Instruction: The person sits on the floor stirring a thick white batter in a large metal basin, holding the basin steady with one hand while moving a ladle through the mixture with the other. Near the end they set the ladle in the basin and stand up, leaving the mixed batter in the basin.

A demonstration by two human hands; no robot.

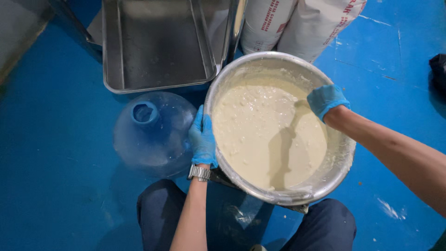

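A large round metal bowl [332,179] sits in front of my knees, filled with pale, lumpy batter [265,135]. My left hand [202,137], in a blue glove with a metal watch at the wrist, lies flat against the bowl's left outer rim. My right hand [325,100], also in a blue glove, is curled over the batter at the bowl's far right side, fingers closed. Whether it holds anything I cannot tell.
A clear blue water jug [151,132] stands left of the bowl on the blue floor [55,153]. Behind it is a steel tray [155,46]. Two white sacks [297,23] lean at the back. My dark trouser knees [158,209] frame the bowl.
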